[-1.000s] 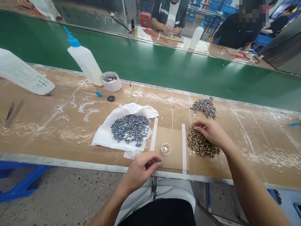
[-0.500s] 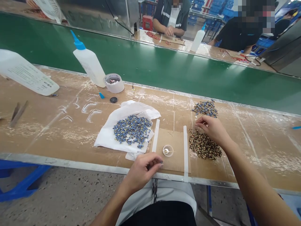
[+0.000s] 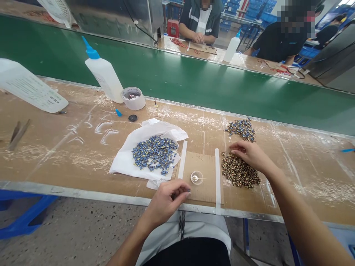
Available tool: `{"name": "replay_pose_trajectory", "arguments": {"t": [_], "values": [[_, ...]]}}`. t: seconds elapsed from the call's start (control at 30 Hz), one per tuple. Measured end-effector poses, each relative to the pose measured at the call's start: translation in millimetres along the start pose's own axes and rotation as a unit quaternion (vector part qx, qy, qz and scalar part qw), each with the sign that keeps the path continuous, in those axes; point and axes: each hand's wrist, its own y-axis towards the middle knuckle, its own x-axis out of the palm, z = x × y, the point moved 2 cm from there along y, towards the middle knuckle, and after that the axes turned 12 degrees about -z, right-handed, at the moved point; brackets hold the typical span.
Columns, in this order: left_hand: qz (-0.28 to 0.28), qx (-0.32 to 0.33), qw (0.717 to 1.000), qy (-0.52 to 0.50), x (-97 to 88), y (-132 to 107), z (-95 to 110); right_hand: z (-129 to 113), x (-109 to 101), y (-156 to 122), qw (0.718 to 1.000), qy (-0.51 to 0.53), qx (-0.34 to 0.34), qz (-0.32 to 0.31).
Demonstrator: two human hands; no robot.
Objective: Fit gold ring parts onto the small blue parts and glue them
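Observation:
My left hand is closed in a pinch at the table's front edge, a tiny blue piece just showing at its fingertips. My right hand has its thumb and fingers together above the back of a pile of small brown-and-gold parts; anything between them is too small to make out. Between the hands, a small clear cup with white stuff and a thin pick across it stands on a cardboard pad. Many blue-and-yellow pieces lie on white paper to the left.
Behind my right hand is another blue-and-gold pile. White bottles, a tape roll, a black cap and tweezers are at the left. Across the green belt, two people sit at a bench.
My right hand has lowered slightly toward the brown-and-gold pile, moving away from the blue-and-gold pile behind it. My left hand keeps its pinch in nearly the same place.

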Motion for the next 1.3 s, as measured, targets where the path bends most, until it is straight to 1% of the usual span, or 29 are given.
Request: {"name": "replay_pose_trajectory", "arguments": {"t": [0.13, 0.23, 0.37, 0.43, 0.5, 0.57, 0.63, 0.67, 0.73, 0.77, 0.87, 0.93, 1.0, 1.1, 1.3], "values": [[0.008, 0.004, 1.0, 0.011, 1.8, -2, 0, -5, 3, 8, 0.999, -0.046, 0.011, 0.018], [0.02, 0.017, 1.0, -0.01, 4.3, -6, 0, -4, -1, 4, 0.997, -0.059, 0.025, 0.046], [0.035, 0.065, 0.996, -0.049, 7.4, -12, 9, -10, -9, -15, 0.994, -0.037, 0.026, 0.102], [0.04, 0.074, 0.995, -0.055, 8.6, -14, 16, -23, -10, -31, 0.99, -0.013, 0.017, 0.137], [0.046, 0.069, 0.995, -0.054, 9.7, -15, 23, -42, -8, -50, 0.986, 0.016, 0.006, 0.164], [0.054, 0.06, 0.996, -0.046, 10.8, -16, 29, -66, 3, -71, 0.981, 0.068, -0.009, 0.18], [0.065, 0.053, 0.996, -0.031, 12.5, -16, 34, -91, 23, -90, 0.975, 0.156, -0.031, 0.158], [0.069, 0.051, 0.996, -0.023, 13.8, -16, 37, -102, 36, -99, 0.965, 0.21, -0.047, 0.148], [0.071, 0.056, 0.996, -0.009, 17.7, -15, 40, -118, 63, -112, 0.937, 0.314, -0.061, 0.142], [0.071, 0.06, 0.996, -0.004, 20.1, -15, 42, -124, 76, -116, 0.921, 0.357, -0.053, 0.146], [0.072, 0.073, 0.995, 0.005, 27.6, -13, 44, -133, 107, -122, 0.87, 0.466, -0.002, 0.162], [0.077, 0.083, 0.993, 0.013, 31.4, -12, 44, -136, 119, -122, 0.839, 0.519, 0.028, 0.16], [0.084, 0.092, 0.992, 0.018, 33.9, -10, 44, -140, 125, -121, 0.819, 0.551, 0.046, 0.154], [0.093, 0.09, 0.991, 0.021, 35.7, -9, 45, -145, 126, -120, 0.805, 0.57, 0.056, 0.155], [0.102, 0.068, 0.992, 0.034, 38.0, -10, 47, -156, 120, -120, 0.82, 0.552, 0.035, 0.145]]}}
